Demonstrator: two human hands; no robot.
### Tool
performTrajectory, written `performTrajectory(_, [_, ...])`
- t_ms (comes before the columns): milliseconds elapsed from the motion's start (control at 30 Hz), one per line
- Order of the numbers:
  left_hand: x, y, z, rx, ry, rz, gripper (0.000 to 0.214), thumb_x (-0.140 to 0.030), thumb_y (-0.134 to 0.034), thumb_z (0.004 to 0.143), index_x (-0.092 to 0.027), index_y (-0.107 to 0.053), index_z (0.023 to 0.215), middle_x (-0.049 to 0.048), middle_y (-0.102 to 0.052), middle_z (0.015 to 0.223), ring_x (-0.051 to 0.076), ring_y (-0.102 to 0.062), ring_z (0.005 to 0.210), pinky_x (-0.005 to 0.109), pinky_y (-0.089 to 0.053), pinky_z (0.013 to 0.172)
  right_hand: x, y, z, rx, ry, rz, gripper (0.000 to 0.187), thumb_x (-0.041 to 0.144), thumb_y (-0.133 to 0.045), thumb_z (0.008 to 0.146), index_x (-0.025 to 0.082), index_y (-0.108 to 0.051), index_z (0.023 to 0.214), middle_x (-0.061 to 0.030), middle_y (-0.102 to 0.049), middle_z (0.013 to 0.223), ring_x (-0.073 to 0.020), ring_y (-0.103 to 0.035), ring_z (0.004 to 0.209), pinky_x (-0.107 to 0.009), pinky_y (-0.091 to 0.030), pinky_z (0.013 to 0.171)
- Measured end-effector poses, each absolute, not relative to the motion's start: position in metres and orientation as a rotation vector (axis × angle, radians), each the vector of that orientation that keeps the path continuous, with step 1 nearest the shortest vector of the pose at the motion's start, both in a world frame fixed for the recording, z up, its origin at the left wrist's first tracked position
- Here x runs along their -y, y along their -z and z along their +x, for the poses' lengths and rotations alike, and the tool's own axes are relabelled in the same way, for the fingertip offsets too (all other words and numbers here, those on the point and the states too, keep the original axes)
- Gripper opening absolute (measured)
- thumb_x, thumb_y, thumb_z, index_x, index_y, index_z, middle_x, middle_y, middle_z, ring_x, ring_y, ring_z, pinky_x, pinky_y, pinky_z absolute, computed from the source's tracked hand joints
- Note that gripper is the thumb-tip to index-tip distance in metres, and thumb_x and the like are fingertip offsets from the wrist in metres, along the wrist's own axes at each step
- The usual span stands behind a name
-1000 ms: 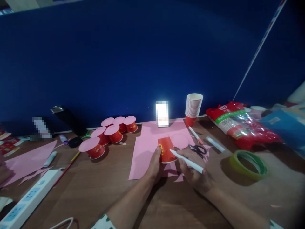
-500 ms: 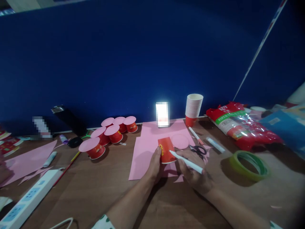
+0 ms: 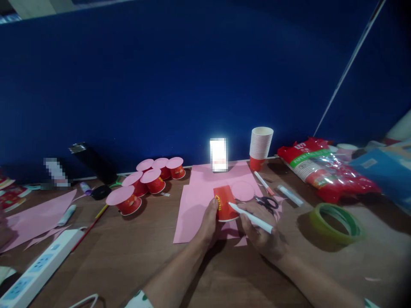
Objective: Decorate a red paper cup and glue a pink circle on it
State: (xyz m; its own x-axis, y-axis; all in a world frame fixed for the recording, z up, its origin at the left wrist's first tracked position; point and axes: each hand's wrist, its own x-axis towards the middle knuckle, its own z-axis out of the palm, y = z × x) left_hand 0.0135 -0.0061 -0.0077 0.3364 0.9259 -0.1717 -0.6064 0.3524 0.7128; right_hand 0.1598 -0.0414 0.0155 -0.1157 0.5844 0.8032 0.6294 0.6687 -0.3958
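Note:
A red paper cup stands upside down on a pink paper sheet on the brown table. My left hand is closed on the cup's left side and holds it down. My right hand grips a white pen whose tip touches the cup's lower right rim. A cut pink paper circle lies just right of the cup. Black scissors lie behind my right hand.
Several upturned red cups topped with pink circles sit at left. A stack of cups, a red cup bag, a green tape roll, a power strip and a bright phone screen surround the sheet.

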Motion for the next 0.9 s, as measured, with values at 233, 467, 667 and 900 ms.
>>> performTrajectory(233, [0.0075, 0.0048, 0.0128, -0.627, -1.128, 0.776, 0.039, -0.048, -0.055, 0.086, -0.014, -0.065, 0.100, 0.0109, -0.069, 0.101, 0.024, -0.062, 0.099, 0.038, -0.044, 0.095, 0.0411, -0.0087, 0.1631, 1.761, 0.068, -1.000, 0.017, 0.017, -0.051, 0.089, 0.019, -0.061, 0.103, -0.0079, -0.068, 0.087, -0.0217, -0.066, 0.082, -0.035, -0.055, 0.071])
performTrajectory(467, [0.0082, 0.0023, 0.0140, -0.641, -1.141, 0.820, 0.036, -0.046, -0.060, 0.083, -0.016, -0.065, 0.102, 0.0092, -0.069, 0.099, 0.024, -0.063, 0.094, 0.038, -0.045, 0.092, 0.0401, -0.0142, 0.1644, 1.720, -0.069, -1.008, 0.016, 0.020, -0.048, 0.090, 0.018, -0.062, 0.099, -0.0075, -0.067, 0.085, -0.0209, -0.065, 0.078, -0.034, -0.053, 0.069])
performTrajectory(667, [0.0083, 0.0043, 0.0144, -0.672, -1.133, 0.834, 0.037, -0.046, -0.062, 0.082, -0.016, -0.064, 0.103, 0.0090, -0.069, 0.100, 0.024, -0.063, 0.093, 0.038, -0.045, 0.090, 0.0395, -0.0159, 0.1644, 1.696, -0.030, -0.983, 0.016, 0.015, -0.050, 0.088, 0.015, -0.063, 0.097, -0.0072, -0.067, 0.083, -0.0195, -0.064, 0.077, -0.034, -0.053, 0.069])
performTrajectory(900, [0.0060, 0.0109, 0.0138, -0.670, -1.133, 0.875, 0.038, -0.047, -0.061, 0.083, -0.016, -0.063, 0.105, 0.0088, -0.069, 0.104, 0.023, -0.062, 0.096, 0.038, -0.045, 0.091, 0.0390, -0.0107, 0.1659, 1.685, -0.056, -0.972, 0.018, 0.015, -0.050, 0.088, 0.018, -0.063, 0.101, -0.0086, -0.067, 0.086, -0.0221, -0.064, 0.080, -0.037, -0.053, 0.071])
